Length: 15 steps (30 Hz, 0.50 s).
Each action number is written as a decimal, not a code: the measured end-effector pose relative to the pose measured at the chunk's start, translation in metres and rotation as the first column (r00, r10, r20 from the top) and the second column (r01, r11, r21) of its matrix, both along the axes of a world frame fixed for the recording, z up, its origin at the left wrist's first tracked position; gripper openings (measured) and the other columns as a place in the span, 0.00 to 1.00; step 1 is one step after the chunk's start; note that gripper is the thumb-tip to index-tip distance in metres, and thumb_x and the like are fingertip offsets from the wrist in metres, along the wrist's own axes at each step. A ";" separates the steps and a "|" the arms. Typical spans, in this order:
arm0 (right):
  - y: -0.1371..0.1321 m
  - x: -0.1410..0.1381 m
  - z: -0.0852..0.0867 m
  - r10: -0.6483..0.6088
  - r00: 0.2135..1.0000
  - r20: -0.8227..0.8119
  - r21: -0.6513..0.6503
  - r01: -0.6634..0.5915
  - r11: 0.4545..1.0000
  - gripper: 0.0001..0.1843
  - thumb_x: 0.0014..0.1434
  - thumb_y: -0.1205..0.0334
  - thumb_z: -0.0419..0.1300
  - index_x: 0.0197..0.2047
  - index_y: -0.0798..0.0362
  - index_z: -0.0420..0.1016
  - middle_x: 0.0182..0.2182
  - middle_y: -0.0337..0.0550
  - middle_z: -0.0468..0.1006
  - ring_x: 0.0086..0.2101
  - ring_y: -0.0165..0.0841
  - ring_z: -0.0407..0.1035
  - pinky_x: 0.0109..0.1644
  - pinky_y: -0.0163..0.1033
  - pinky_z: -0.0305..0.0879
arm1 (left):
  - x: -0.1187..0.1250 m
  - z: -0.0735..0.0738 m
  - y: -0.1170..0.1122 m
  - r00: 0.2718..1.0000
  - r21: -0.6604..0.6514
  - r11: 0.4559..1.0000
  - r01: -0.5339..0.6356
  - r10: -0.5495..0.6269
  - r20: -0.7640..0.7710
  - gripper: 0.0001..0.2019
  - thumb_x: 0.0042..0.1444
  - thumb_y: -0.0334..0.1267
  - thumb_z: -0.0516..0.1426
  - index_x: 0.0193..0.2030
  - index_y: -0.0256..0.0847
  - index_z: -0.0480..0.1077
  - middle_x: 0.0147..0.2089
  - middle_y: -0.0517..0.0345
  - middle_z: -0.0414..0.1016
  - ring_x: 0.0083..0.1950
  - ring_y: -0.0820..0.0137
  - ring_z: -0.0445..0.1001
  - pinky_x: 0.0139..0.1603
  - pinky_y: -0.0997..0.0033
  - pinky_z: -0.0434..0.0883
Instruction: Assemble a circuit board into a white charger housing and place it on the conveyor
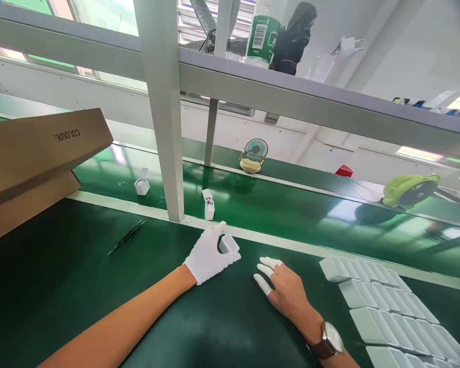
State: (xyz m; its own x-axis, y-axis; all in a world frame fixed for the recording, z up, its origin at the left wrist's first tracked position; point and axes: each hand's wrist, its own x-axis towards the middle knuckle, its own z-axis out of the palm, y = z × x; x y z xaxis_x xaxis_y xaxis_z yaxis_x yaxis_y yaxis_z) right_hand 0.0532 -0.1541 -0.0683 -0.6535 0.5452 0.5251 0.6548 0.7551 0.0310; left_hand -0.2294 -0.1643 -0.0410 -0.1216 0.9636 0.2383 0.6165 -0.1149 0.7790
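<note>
Left hand (209, 255), gloved, pinches small white case (228, 243); right hand (285, 289) flat on mat (80, 286), empty.

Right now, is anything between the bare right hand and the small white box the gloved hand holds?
Nothing visible. Only bare green mat lies between the right hand and the white box pinched in the left hand.

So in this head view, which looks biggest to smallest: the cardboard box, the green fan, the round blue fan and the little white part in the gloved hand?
1. Cardboard box
2. Green fan
3. Round blue fan
4. White part in the left hand

The box is nearest; both fans stand farther back, so true sizes stay unsure.
</note>
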 end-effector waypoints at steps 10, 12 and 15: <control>0.001 0.001 0.002 0.033 0.997 -0.063 -0.056 -0.037 0.998 0.13 0.71 0.62 0.58 0.56 0.50 0.77 0.52 0.52 0.81 0.52 0.47 0.75 0.52 0.54 0.74 | -0.015 -0.009 0.001 0.996 0.010 0.999 0.048 -0.047 -0.078 0.41 0.51 0.30 0.58 0.74 0.44 0.54 0.69 0.45 0.66 0.68 0.52 0.67 0.68 0.49 0.68; 0.002 0.002 0.002 0.042 0.997 -0.071 -0.087 -0.048 0.995 0.13 0.71 0.63 0.58 0.57 0.51 0.76 0.52 0.52 0.80 0.53 0.47 0.74 0.53 0.54 0.73 | -0.020 -0.011 0.002 0.996 0.020 0.998 0.062 -0.061 -0.060 0.41 0.51 0.28 0.56 0.74 0.44 0.54 0.71 0.46 0.64 0.71 0.54 0.65 0.70 0.50 0.66; 0.003 0.002 0.002 0.041 0.995 -0.089 -0.132 -0.053 0.990 0.14 0.71 0.64 0.57 0.58 0.52 0.75 0.53 0.53 0.79 0.54 0.48 0.72 0.55 0.55 0.72 | -0.020 -0.010 0.002 0.995 0.014 0.998 0.066 -0.065 -0.076 0.39 0.53 0.31 0.57 0.74 0.43 0.55 0.72 0.47 0.64 0.72 0.55 0.64 0.72 0.51 0.65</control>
State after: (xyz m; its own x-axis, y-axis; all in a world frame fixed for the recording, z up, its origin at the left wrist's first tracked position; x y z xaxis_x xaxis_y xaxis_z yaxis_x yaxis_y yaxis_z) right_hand 0.0551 -0.1511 -0.0665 -0.6360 0.5842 0.5042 0.6142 0.7788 -0.1274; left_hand -0.2492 -0.1623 -0.0509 -0.0394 0.9647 0.2602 0.6639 -0.1694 0.7284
